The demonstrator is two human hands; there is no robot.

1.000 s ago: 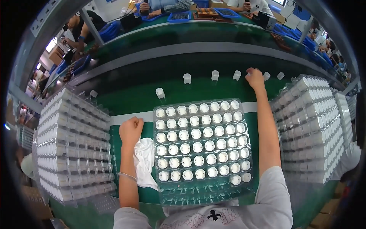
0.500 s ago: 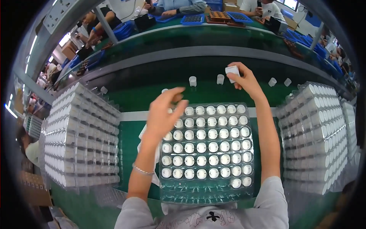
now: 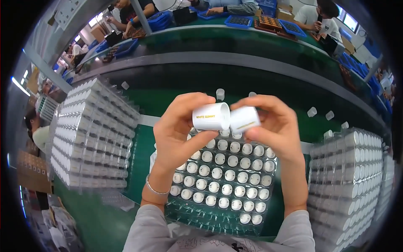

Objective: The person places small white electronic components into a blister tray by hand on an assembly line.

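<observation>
My left hand (image 3: 173,130) is closed around a small white cylindrical container (image 3: 205,122) with gold lettering, lying on its side with its end to the right. In my right hand (image 3: 282,126) is a second white cylindrical container (image 3: 247,119), tilted and slightly blurred. The two containers come close together in front of me; whether they touch I cannot tell. Below both hands lies a clear plastic tray (image 3: 197,218) with rows of white round pieces (image 3: 226,190) in its pockets. The nearest rows of pockets hold only two pieces, at the right.
Tall stacks of filled clear trays stand at the left (image 3: 94,143) and right (image 3: 352,185). Small translucent cups (image 3: 220,94) are scattered on the green surface beyond my hands. Across a grey rail (image 3: 210,58), other people work beside blue trays (image 3: 238,22).
My right hand has come back toward the middle with its container. My left hand, bare before, now holds a white container beside it. The whole view has shifted and turned slightly.
</observation>
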